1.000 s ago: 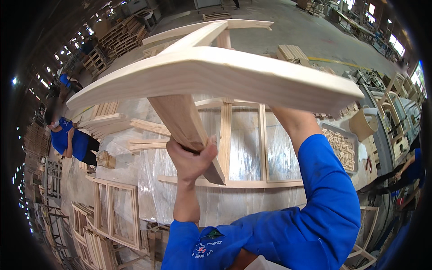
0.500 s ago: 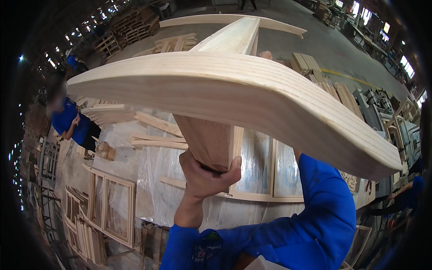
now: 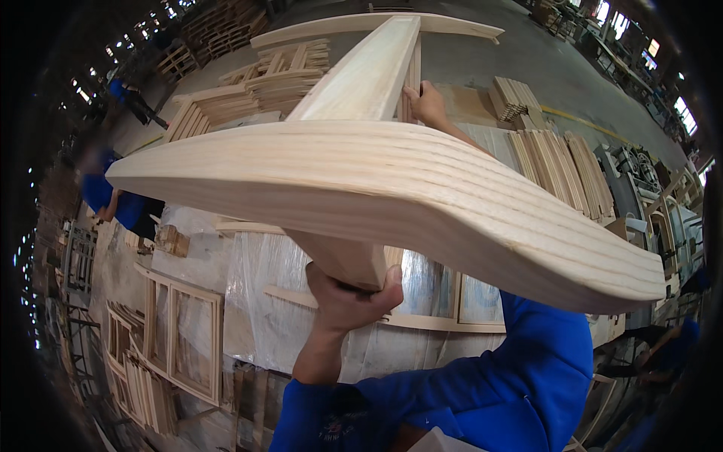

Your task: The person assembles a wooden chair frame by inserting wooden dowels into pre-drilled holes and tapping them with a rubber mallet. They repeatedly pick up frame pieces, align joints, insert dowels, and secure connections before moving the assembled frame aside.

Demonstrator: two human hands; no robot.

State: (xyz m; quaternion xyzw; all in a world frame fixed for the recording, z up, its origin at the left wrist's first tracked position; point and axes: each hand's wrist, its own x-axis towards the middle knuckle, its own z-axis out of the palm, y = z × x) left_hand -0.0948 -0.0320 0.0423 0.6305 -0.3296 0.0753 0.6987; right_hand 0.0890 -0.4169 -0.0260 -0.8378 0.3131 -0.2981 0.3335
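Up close in front of me is a pale wooden frame, held aloft. A thick curved rail (image 3: 361, 154) with striped grain runs across its near side, bending down at the right end. Behind it a wide tapered board (image 3: 361, 71) reaches away to a thinner curved rail (image 3: 331, 26) at the far side. My left hand (image 3: 354, 297) is closed round the lower end of a wooden leg (image 3: 339, 256) below the near rail. My right hand (image 3: 429, 104) reaches behind the near rail and grips the frame's far part at the tapered board's right side; its fingertips are partly hidden.
Beneath the frame is a table with plastic film (image 3: 256, 301) and a slatted wooden frame (image 3: 444, 324) on it. Stacked wooden strips (image 3: 553, 169) stand at right, more frames (image 3: 181, 331) at lower left. Co-workers in blue are at left (image 3: 98, 188) and right (image 3: 670, 350).
The wooden frame has tilted, its near rail dropping slightly and its far rail shifting up and left. More of my right hand and forearm now shows. Co-workers at left and right have shifted.
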